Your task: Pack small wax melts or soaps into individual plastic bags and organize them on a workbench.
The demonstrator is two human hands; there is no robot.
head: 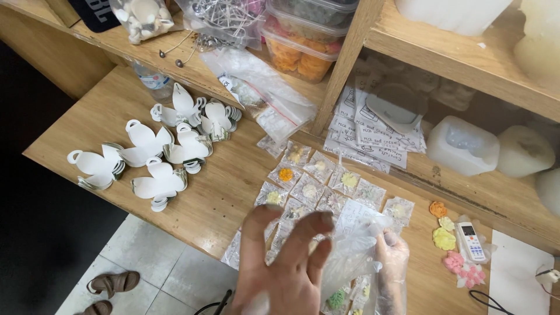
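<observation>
Head view: left hand (289, 265) is bare, raised over the desk (216, 192), fingers (306, 233) spread apart and holding nothing, tips just above the rows of small clear packets (309, 189) with little flowers inside. Right hand (392, 256) wears a thin clear glove, fingers closed on a clear plastic bag (353, 251) that billows between the two hands, near the front desk edge. One more sealed packet with a green flower (337, 299) sits low, just beside the bag.

Doing it well, as I judge it: keep the bag mouth pinched open with the right, bring the left in flat, lift one packet at a time so neighbours don't slide; film is slippery and crinkly.

Surface: light wooden desk, packets laid touching in a loose grid. White paper cutout stacks (151, 154) well apart at left. Loose coloured flower pieces (444, 238) and a white remote (470, 241) at right. Handwritten paper labels (373, 137) behind the grid, white moulded blocks (464, 146) in the shelf recess.

Room: upper shelf carries plastic tubs (300, 49) and bags; tiled floor below with brown sandals (114, 284).
</observation>
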